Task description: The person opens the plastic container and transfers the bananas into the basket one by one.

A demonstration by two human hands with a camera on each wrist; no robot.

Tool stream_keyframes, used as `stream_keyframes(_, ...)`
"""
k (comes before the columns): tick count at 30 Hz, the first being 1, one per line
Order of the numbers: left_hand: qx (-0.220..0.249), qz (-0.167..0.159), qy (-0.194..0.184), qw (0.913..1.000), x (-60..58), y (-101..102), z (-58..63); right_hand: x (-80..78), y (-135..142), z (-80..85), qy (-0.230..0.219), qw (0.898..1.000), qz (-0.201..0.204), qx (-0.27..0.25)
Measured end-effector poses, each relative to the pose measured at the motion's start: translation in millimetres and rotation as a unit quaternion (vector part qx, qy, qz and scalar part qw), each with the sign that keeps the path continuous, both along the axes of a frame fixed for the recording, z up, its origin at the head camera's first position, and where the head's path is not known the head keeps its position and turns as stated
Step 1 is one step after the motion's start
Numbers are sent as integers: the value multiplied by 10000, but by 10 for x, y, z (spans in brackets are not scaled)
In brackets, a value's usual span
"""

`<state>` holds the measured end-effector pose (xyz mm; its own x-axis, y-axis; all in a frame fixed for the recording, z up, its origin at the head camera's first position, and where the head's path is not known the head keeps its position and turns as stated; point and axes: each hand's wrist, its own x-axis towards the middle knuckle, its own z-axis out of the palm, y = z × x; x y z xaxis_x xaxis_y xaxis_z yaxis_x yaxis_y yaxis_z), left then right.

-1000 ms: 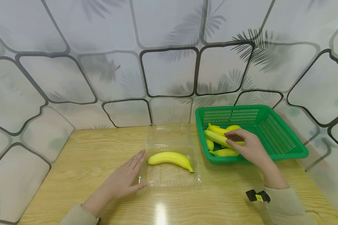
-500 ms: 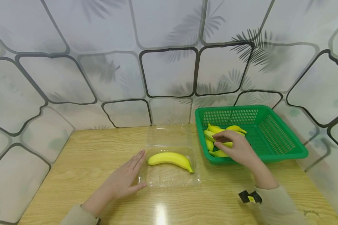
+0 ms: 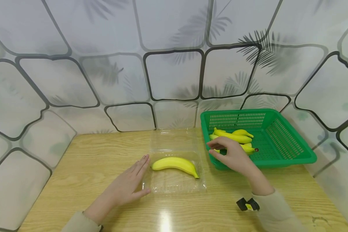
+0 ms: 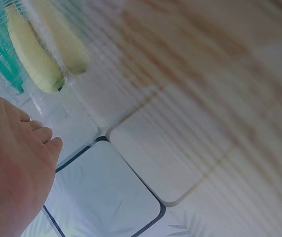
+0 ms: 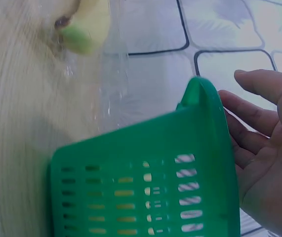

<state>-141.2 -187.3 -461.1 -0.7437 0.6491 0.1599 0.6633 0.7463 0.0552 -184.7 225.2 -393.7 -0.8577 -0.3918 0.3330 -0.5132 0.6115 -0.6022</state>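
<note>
A yellow banana (image 3: 174, 162) lies in the base of a clear plastic clamshell box (image 3: 174, 188), whose lid is folded back toward the wall. Along the box's left side my left hand (image 3: 127, 183) rests with straight fingers, the fingertips at its edge. My right hand (image 3: 233, 155) is over the left front part of the green basket (image 3: 293, 161), thumb and fingers apart, nothing between them. Under and beyond it lie several bananas (image 3: 236, 138), some hidden by the hand. In the right wrist view the right hand (image 5: 274, 143) is empty beside the basket's rim (image 5: 215, 113).
The wood-grain table (image 3: 84, 154) meets a patterned wall covering (image 3: 174, 74) at the back and sides. The basket stands at the back right, close to the wall, just right of the box. A black strap (image 3: 247, 204) is at the right sleeve.
My right hand has moved left across the basket, uncovering bananas at the back and right of the pile. The left hand, the box and its banana have stayed in place.
</note>
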Motion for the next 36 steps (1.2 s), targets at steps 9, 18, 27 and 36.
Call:
stream_keyframes(9,25,3,15,10000,4,-4,-17,-3,-152,-51,0,9998,158,-106)
stream_keyframes(18,8,-25,36,10000,-3,-18,-27,-8,-327,-78,68,9992,357,-148)
stream_keyframes(27,44,-60,88,9999,-10,-21,-34,-39,-523,-98,-35,9980,626,-124)
stream_keyframes(36,17,-32,-19,10000,-10,-18,-22,-31,-681,-132,-325,9962,811,-38)
